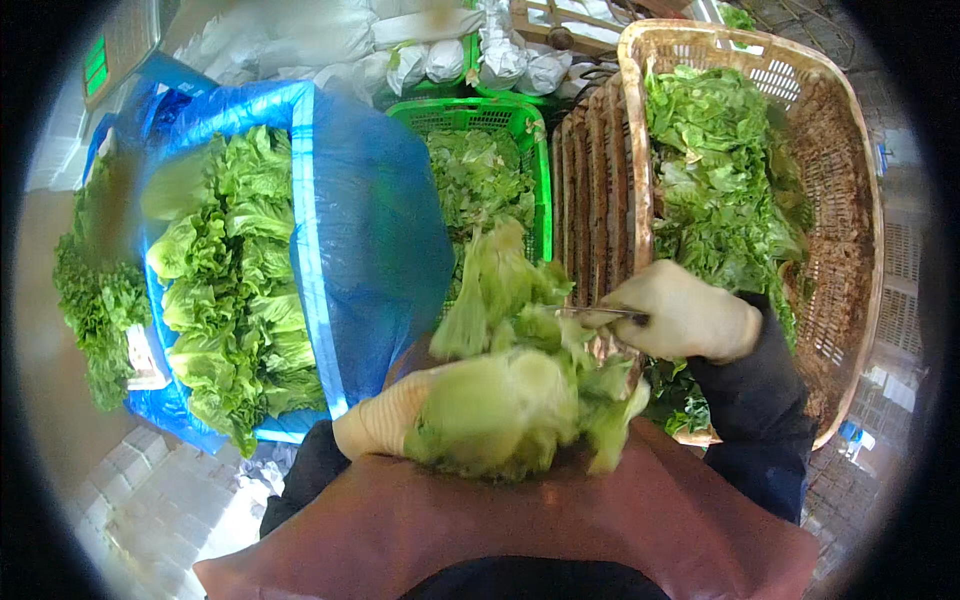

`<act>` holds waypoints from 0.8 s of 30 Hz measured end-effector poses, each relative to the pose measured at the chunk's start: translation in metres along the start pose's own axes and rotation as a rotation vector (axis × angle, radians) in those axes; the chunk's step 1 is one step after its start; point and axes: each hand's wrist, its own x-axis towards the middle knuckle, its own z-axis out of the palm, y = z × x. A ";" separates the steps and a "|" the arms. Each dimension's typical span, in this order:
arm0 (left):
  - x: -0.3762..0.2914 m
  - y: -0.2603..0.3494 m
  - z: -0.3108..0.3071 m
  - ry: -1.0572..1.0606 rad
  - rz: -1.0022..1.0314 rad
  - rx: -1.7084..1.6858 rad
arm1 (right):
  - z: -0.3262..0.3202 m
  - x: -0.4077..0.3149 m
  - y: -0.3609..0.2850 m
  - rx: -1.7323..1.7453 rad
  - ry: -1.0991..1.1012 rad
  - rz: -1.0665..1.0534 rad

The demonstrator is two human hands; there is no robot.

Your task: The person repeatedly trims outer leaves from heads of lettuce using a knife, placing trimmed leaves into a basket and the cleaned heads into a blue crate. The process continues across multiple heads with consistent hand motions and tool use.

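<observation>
A head of lettuce [495,412] rests on my gloved left hand [390,412], above the reddish-brown apron [510,517]. Its leaves hide most of the fingers. My right hand [671,311], also gloved, grips a small knife [607,310] whose thin blade points left across the leaves. Loose leaves [487,292] hang between the two hands, slightly blurred. Just beyond them, a green plastic crate [544,180] contains more loose lettuce leaves [480,169].
On the left, a container lined with blue plastic [367,225] bears rows of lettuce heads [255,285]. Leafy greens [105,322] lie past it. A dirty, tilted plastic basket [832,262] with leaves [712,165] stands on the right. White wrapped bundles [442,60] sit at the back.
</observation>
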 end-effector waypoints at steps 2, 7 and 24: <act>0.002 0.003 -0.016 -0.050 0.145 0.117 | -0.015 -0.007 -0.030 0.346 0.158 -0.056; 0.018 0.000 -0.044 -0.072 0.405 0.163 | 0.029 0.038 -0.056 0.142 0.542 -0.116; 0.060 0.008 -0.116 -0.067 0.469 -0.083 | 0.037 0.033 -0.013 0.934 0.420 0.306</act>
